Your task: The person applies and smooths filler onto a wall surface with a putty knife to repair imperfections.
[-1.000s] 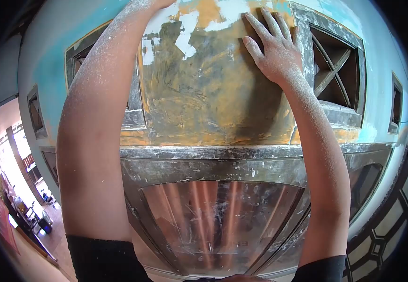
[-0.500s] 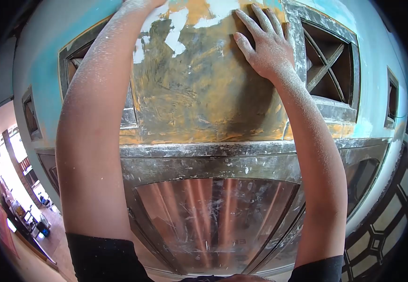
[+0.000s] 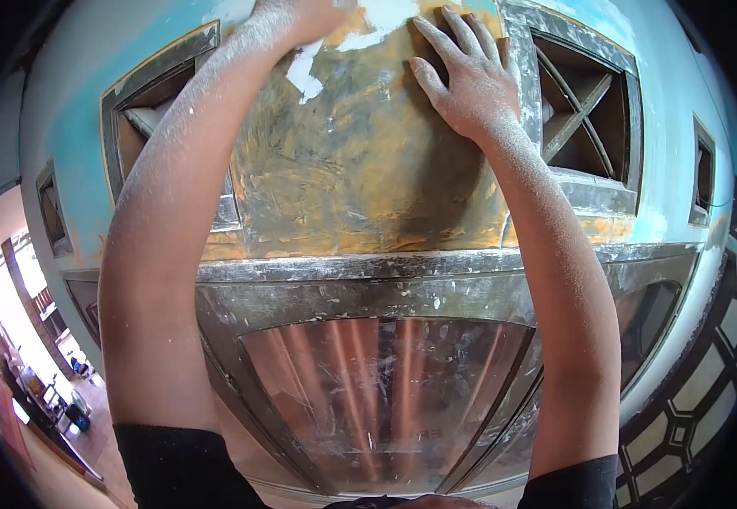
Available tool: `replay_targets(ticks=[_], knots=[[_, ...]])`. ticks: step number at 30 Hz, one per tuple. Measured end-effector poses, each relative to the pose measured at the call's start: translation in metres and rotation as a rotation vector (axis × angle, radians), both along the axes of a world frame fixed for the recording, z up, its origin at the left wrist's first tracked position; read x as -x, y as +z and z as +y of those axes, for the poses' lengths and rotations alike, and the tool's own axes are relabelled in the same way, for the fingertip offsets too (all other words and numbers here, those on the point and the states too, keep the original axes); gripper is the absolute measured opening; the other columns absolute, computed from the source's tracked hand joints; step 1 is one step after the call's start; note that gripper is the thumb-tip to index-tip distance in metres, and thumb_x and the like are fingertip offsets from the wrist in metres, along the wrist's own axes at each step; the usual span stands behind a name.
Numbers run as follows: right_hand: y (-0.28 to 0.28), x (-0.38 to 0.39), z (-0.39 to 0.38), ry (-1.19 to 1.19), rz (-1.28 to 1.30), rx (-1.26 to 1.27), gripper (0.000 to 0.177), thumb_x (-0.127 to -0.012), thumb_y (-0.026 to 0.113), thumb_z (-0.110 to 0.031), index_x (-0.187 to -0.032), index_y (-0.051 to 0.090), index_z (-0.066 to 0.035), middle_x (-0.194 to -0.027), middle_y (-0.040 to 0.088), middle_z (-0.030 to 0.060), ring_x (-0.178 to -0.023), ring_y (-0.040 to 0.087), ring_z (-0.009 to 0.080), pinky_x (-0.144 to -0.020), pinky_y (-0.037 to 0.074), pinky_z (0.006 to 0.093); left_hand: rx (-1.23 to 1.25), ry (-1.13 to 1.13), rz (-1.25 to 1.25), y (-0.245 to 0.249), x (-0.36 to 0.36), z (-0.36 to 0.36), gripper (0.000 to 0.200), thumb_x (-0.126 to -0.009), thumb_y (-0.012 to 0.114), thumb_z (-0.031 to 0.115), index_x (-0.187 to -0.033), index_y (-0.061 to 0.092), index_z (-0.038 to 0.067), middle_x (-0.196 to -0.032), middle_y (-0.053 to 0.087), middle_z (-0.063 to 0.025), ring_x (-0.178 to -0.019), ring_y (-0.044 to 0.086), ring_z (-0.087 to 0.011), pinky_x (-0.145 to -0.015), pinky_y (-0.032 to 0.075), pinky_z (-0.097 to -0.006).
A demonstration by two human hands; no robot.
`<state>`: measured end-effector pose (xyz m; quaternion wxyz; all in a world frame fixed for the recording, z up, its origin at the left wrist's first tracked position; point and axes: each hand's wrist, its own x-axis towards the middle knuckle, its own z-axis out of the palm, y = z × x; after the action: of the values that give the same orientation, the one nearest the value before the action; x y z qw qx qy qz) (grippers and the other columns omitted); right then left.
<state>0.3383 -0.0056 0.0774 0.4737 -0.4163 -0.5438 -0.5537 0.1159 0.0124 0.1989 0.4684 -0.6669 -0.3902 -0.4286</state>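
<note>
Dusted with white powder, my right hand (image 3: pixel 474 89) lies with fingers spread on the wall panel (image 3: pixel 343 170), which is mottled brown and orange with white patches. It holds nothing. My left hand (image 3: pixel 313 19) is at the top edge of the view, by the white patches at the top of the panel. Its fingers are cut off or blurred, so what it holds, if anything, cannot be made out. Both forearms reach upward, the left one also coated in powder.
Recessed openings with crossed bars flank the panel, one at the right (image 3: pixel 585 110) and one at the left (image 3: pixel 143 110). Below runs a scuffed dark ledge (image 3: pixel 368 267) above a glass pane (image 3: pixel 385 382). A bright doorway (image 3: pixel 29 271) shows at far left.
My left hand has moved right and slightly down, more of it now showing. My right hand stays spread on the panel. The whole view has shifted slightly.
</note>
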Motion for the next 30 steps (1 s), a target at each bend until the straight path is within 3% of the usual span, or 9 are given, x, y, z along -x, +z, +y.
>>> replay_targets(ticks=[7, 11, 15, 17, 18, 20, 24, 27, 30], knots=[[-0.002, 0.0, -0.001, 0.018, 0.019, -0.003, 0.058, -0.099, 0.057, -0.042, -0.152, 0.049, -0.02, -0.162, 0.039, 0.015, -0.153, 0.029, 0.036, -0.125, 0.018, 0.0567, 0.067, -0.077, -0.15, -0.018, -0.014, -0.019, 0.057, -0.098, 0.051, 0.036, -0.144, 0.052, 0.001, -0.116, 0.071, -0.0265, -0.108, 0.069, -0.0427, -0.098, 0.052, -0.0512], [0.001, -0.007, 0.006, 0.073, 0.002, -0.006, 0.055, -0.101, 0.054, -0.04, -0.151, 0.05, -0.02, -0.161, 0.041, 0.0154, -0.152, 0.031, 0.0365, -0.125, 0.019, 0.0562, -0.061, -0.121, 0.078, -0.046, -0.028, -0.003, 0.061, -0.096, 0.052, 0.032, -0.149, 0.047, 0.004, -0.12, 0.07, -0.0264, -0.115, 0.067, -0.0408, -0.101, 0.051, -0.0503], [0.0, -0.014, 0.003, 0.27, -0.057, -0.045, 0.045, -0.105, 0.044, -0.028, -0.147, 0.055, -0.016, -0.151, 0.054, 0.0126, -0.147, 0.04, 0.0354, -0.122, 0.026, 0.0508, 0.176, -0.141, 0.019, -0.069, -0.052, -0.028, 0.059, -0.097, 0.048, 0.03, -0.15, 0.046, 0.005, -0.124, 0.068, -0.0285, -0.119, 0.064, -0.0435, -0.105, 0.048, -0.0519], [-0.004, -0.02, 0.006, 0.326, -0.119, -0.141, 0.042, -0.103, 0.048, -0.03, -0.141, 0.059, -0.015, -0.137, 0.064, 0.0186, -0.134, 0.054, 0.0397, -0.113, 0.039, 0.0498, 0.168, -0.631, 0.024, -0.078, -0.06, -0.018, 0.057, -0.099, 0.043, 0.032, -0.149, 0.047, 0.004, -0.127, 0.066, -0.0293, -0.12, 0.063, -0.044, -0.107, 0.047, -0.052], [-0.006, -0.027, 0.011, 0.326, -0.126, -0.135, 0.042, -0.103, 0.048, -0.03, -0.141, 0.059, -0.015, -0.137, 0.064, 0.0186, -0.134, 0.054, 0.0397, -0.113, 0.039, 0.0498, 0.184, -0.59, -0.036, -0.079, -0.072, -0.012, 0.056, -0.099, 0.042, 0.031, -0.148, 0.048, 0.004, -0.128, 0.065, -0.0298, -0.12, 0.063, -0.0434, -0.107, 0.047, -0.051], [-0.014, -0.037, 0.023, 0.347, -0.127, 0.001, 0.06, -0.108, 0.037, -0.052, -0.162, 0.033, -0.025, -0.158, 0.049, 0.0101, -0.151, 0.036, 0.0341, -0.124, 0.021, 0.0539, 0.37, -0.543, -0.109, -0.089, -0.076, -0.042, 0.054, -0.098, 0.045, 0.027, -0.147, 0.051, 0.004, -0.133, 0.062, -0.0303, -0.123, 0.062, -0.0416, -0.108, 0.046, -0.0482], [-0.037, -0.019, 0.019, 0.753, 0.111, 0.04, 0.059, -0.105, 0.055, -0.031, -0.16, 0.037, -0.019, -0.145, 0.06, 0.0161, -0.139, 0.05, 0.0342, -0.121, 0.027, 0.0483, 0.099, -0.672, 0.117, -0.075, -0.1, 0.048, 0.05, -0.096, 0.051, 0.025, -0.143, 0.056, 0.007, -0.132, 0.064, -0.0259, -0.125, 0.06, -0.0415, -0.108, 0.046, -0.0482], [-0.045, 0.001, -0.005, 0.381, 0.066, 0.006, 0.061, -0.101, 0.062, -0.029, -0.157, 0.04, -0.019, -0.139, 0.062, 0.0162, -0.134, 0.053, 0.0333, -0.117, 0.032, 0.0491, 0.234, -0.783, -0.03, -0.074, -0.099, 0.028, 0.055, -0.095, 0.049, 0.029, -0.147, 0.054, 0.012, -0.126, 0.068, -0.0256, -0.115, 0.068, -0.0398, -0.101, 0.052, -0.0485], [-0.038, 0.011, -0.017, 0.244, 0.134, 0.028, 0.052, -0.099, 0.063, -0.034, -0.146, 0.049, -0.017, -0.127, 0.067, 0.0146, -0.123, 0.061, 0.0334, -0.105, 0.041, 0.0527, 0.259, -0.749, -0.018, -0.075, -0.081, 0.014, 0.052, -0.095, 0.046, 0.029, -0.142, 0.06, 0.012, -0.135, 0.065, -0.0217, -0.125, 0.062, -0.0389, -0.108, 0.047, -0.0435]])
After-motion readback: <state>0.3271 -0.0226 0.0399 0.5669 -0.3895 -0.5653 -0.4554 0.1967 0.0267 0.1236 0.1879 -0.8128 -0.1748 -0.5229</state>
